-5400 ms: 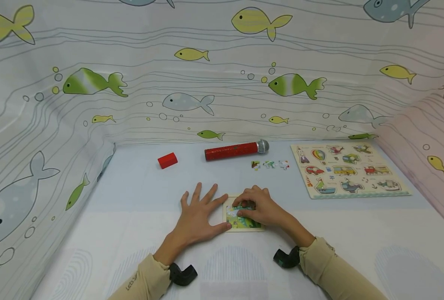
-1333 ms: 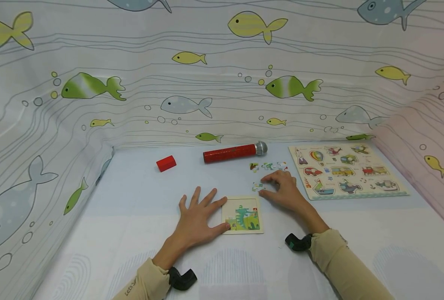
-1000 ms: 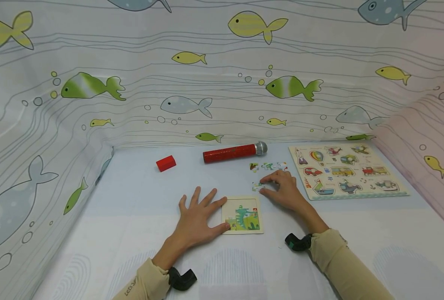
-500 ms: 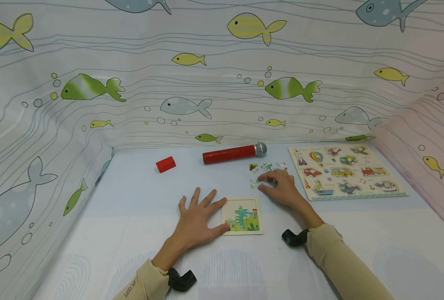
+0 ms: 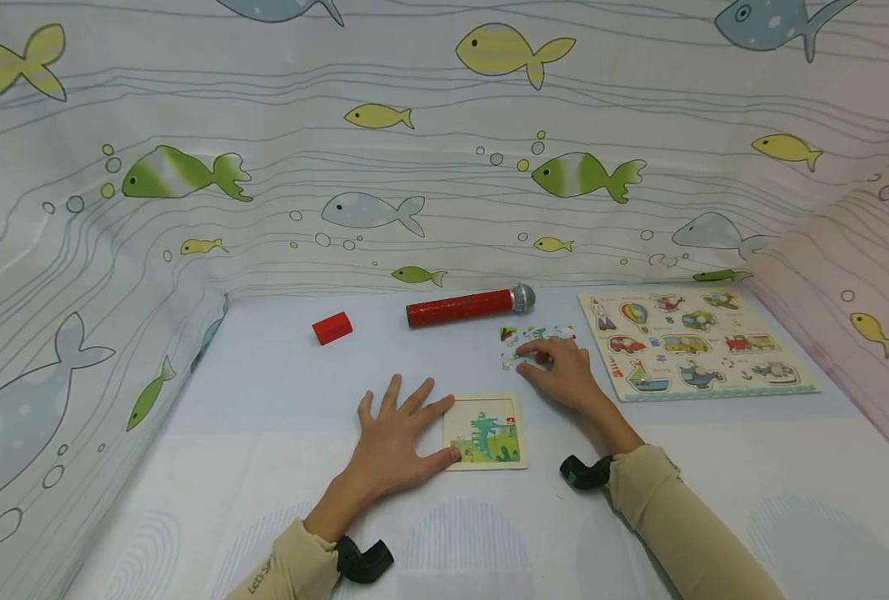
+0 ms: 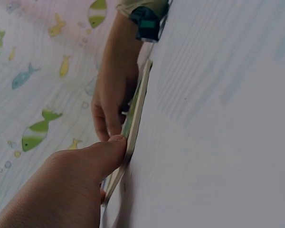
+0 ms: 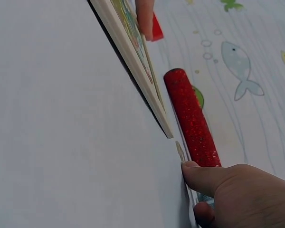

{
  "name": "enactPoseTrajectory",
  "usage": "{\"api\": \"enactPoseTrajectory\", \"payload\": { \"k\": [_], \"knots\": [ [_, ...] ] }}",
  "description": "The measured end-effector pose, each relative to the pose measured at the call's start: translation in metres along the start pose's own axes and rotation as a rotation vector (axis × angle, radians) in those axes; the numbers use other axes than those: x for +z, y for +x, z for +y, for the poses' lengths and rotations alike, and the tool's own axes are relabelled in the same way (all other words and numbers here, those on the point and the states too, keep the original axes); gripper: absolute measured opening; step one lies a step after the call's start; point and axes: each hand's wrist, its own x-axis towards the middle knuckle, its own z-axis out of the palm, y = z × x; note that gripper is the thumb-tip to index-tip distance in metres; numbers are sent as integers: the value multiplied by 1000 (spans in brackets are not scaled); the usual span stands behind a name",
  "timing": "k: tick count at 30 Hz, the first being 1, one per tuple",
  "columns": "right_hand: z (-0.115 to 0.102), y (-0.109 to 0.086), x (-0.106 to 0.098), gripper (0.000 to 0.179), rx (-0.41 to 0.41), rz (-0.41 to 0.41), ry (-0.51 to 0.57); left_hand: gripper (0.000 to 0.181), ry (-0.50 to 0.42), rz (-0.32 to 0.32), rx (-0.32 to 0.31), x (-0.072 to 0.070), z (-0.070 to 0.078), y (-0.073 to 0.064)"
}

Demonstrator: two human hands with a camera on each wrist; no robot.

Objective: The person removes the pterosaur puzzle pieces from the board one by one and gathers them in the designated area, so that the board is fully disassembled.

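Observation:
My left hand (image 5: 399, 433) lies with fingers spread on the table, its index fingertip and thumb touching the left side of a small wooden jigsaw tray (image 5: 522, 429). A green dinosaur picture is partly assembled in the tray, with pale bare board along its top and upper left. Beyond the tray's upper right corner, my right hand (image 5: 567, 375) has its thumb and curled index finger on a small jigsaw piece (image 5: 509, 362). In the right wrist view the thumb lies against that thin piece (image 7: 179, 151). Several loose jigsaw pieces (image 5: 536, 333) lie just behind, partly covered by the hand.
A red microphone (image 5: 459, 308) with a silver head lies at the back. Left of it sits a red block (image 5: 332, 328). A large wooden vehicle puzzle board (image 5: 695, 342) lies on the right. Fish-patterned cloth (image 5: 444, 167) rises behind and at both sides.
My right hand has gone from over the tray to the loose pieces, then slid one jigsaw piece slightly away and left, toward the row behind. My left hand has stayed at the tray.

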Motion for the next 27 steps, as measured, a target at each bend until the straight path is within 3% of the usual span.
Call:
{"api": "enactPoseTrajectory", "payload": {
  "k": [3,12,27],
  "knots": [
    [-1,0,0,26,11,8,-2,73,-3,19,8,1,0,0],
    [-1,2,1,26,29,11,-6,75,0,-18,-8,-1,1,0],
    [-3,2,0,27,37,19,-17,74,6,-9,-3,0,0,0]
  ]
}}
